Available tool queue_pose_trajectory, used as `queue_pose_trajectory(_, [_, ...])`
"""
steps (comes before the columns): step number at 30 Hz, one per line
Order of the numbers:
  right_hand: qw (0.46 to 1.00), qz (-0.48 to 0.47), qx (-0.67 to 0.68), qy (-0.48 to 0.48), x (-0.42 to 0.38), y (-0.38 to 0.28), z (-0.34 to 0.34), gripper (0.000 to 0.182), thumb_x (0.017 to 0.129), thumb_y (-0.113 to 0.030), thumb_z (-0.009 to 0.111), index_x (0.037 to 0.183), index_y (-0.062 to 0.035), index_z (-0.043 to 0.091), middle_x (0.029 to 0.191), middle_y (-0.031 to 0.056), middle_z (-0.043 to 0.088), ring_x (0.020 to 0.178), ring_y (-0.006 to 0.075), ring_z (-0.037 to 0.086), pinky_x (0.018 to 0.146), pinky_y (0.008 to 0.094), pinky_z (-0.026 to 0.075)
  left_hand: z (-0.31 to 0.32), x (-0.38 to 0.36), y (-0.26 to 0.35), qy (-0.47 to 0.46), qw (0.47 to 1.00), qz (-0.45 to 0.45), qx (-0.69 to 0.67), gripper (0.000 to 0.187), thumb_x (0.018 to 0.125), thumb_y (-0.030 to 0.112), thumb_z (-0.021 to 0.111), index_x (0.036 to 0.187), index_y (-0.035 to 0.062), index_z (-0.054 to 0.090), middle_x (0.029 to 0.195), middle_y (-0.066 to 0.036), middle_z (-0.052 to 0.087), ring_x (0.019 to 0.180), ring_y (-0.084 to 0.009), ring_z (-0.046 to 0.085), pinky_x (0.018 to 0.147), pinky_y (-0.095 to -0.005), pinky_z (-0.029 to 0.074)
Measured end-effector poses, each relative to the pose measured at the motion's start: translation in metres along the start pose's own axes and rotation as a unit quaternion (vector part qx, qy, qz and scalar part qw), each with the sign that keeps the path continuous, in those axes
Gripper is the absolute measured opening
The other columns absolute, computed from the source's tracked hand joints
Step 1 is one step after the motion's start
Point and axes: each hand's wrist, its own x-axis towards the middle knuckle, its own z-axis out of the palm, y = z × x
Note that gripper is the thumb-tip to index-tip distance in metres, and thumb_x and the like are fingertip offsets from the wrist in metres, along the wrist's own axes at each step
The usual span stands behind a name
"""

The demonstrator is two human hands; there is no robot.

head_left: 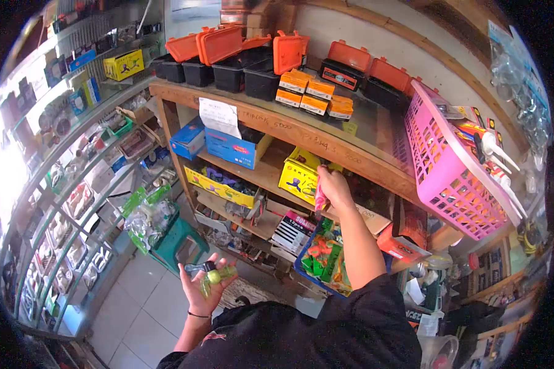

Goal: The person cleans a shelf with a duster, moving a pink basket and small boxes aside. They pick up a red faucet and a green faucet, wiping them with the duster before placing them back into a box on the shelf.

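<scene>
My left hand (204, 294) is low at the front, palm up with the fingers partly curled. On it rest a translucent yellow-green plastic piece (214, 275) and a smoky clear piece with a black collar (198, 267). My right hand (335, 186) reaches to the shelf, its fingers closed round a bright pink plastic piece (320, 195). That hand is right at the side of a yellow printed box (297, 176) with its top open. Yellow-green pieces show inside the box, partly hidden behind the hand.
Below are another yellow box (220, 189) and a blue basket (301, 265) of green and orange packets. On top stand black bins with orange lids (221, 46), small orange boxes (314, 92) and a pink basket (440, 163). A green stool (178, 237) holds plastic bags beside glass display shelves.
</scene>
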Motion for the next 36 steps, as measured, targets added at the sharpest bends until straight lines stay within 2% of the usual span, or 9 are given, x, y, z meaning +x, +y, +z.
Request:
queue_pose_trajectory(3, [0.995,0.036,-0.089,0.024,0.002,-0.023,-0.003,0.055,0.082,-0.041,0.030,0.124,-0.0061,0.035,0.119,0.0219,0.043,0.110,0.0345,0.043,0.095,0.0408,0.030,0.009,0.001,-0.006,0.025,0.999,-0.009,0.035,0.079,0.077,0.067,0.028,0.112,-0.0011,0.046,0.101,-0.016,0.056,0.107,-0.0393,0.043,0.092,-0.0530,0.028])
queue_pose_trajectory(9, [0.981,-0.035,-0.069,0.176,0.022,-0.018,0.011,0.054,0.083,-0.046,0.027,0.124,-0.0114,0.037,0.122,0.0169,0.043,0.113,0.0333,0.040,0.096,0.0397,0.030,0.015,0.007,-0.009,-0.004,0.999,-0.023,0.048,0.080,0.077,0.067,0.029,0.113,-0.0023,0.044,0.104,-0.017,0.055,0.108,-0.0412,0.041,0.093,-0.0535,0.028])
queue_pose_trajectory(12, [0.993,0.030,-0.056,0.099,-0.008,-0.029,0.000,0.047,0.081,-0.043,0.033,0.110,-0.0097,0.050,0.107,0.0177,0.054,0.099,0.0348,0.051,0.087,0.0405,0.039,0.015,0.007,-0.012,0.002,0.998,-0.031,0.046,0.081,0.076,0.068,0.029,0.112,-0.0025,0.045,0.104,-0.016,0.055,0.107,-0.0414,0.042,0.092,-0.0532,0.029])
queue_pose_trajectory(25, [0.994,0.023,-0.046,0.097,-0.032,-0.038,0.000,0.040,0.080,-0.041,0.040,0.100,-0.0077,0.050,0.101,0.0174,0.056,0.092,0.0325,0.055,0.078,0.0413,0.043,0.012,0.009,-0.028,0.016,0.995,-0.094,0.041,0.085,0.074,0.070,0.028,0.115,-0.0034,0.042,0.114,-0.022,0.047,0.111,-0.0420,0.037,0.094,-0.0555,0.024])
queue_pose_trajectory(28, [0.926,-0.201,0.007,0.319,-0.086,0.003,0.013,0.032,0.076,-0.034,0.058,0.090,-0.0058,0.052,0.083,0.0111,0.058,0.073,0.0293,0.058,0.063,0.0380,0.046,0.016,0.008,-0.035,-0.012,0.991,-0.116,0.062,0.085,0.075,0.069,0.025,0.117,-0.0033,0.040,0.126,-0.022,0.035,0.115,-0.0409,0.033,0.095,-0.0546,0.023])
queue_pose_trajectory(30, [0.941,-0.227,0.211,0.137,-0.139,0.014,0.018,0.031,0.074,-0.029,0.062,0.087,-0.0040,0.050,0.081,0.0112,0.054,0.077,0.0269,0.055,0.069,0.0363,0.045,0.025,0.010,-0.042,-0.026,0.989,-0.131,0.059,0.086,0.076,0.069,0.023,0.119,-0.0041,0.036,0.126,-0.022,0.035,0.115,-0.0398,0.034,0.096,-0.0520,0.024])
queue_pose_trajectory(33, [0.895,-0.423,0.140,0.035,-0.189,0.018,0.040,0.049,0.071,-0.026,0.065,0.108,-0.0030,0.044,0.101,0.0176,0.047,0.093,0.0294,0.050,0.079,0.0371,0.042,0.051,0.016,-0.061,-0.044,0.980,-0.180,0.075,0.085,0.078,0.067,0.017,0.123,-0.0050,0.029,0.125,-0.020,0.036,0.115,-0.0371,0.035,0.098,-0.0467,0.025])
queue_pose_trajectory(35, [0.916,-0.396,0.049,-0.049,-0.208,0.020,0.052,0.065,0.066,-0.024,0.068,0.119,-0.0044,0.036,0.115,0.0190,0.037,0.102,0.0354,0.044,0.084,0.0406,0.039,0.050,0.026,-0.079,-0.069,0.954,-0.251,0.146,0.085,0.078,0.067,0.013,0.126,-0.0015,0.027,0.124,-0.016,0.038,0.115,-0.0316,0.038,0.098,-0.0418,0.027])
queue_pose_trajectory(36, [0.924,-0.382,0.019,-0.016,-0.210,0.026,0.058,0.065,0.065,-0.022,0.069,0.119,-0.0049,0.035,0.115,0.0190,0.036,0.104,0.0360,0.042,0.085,0.0412,0.039,0.060,0.029,-0.091,-0.076,0.948,-0.248,0.185,0.085,0.078,0.068,0.012,0.126,-0.0002,0.027,0.124,-0.015,0.039,0.115,-0.0298,0.038,0.097,-0.0408,0.028])
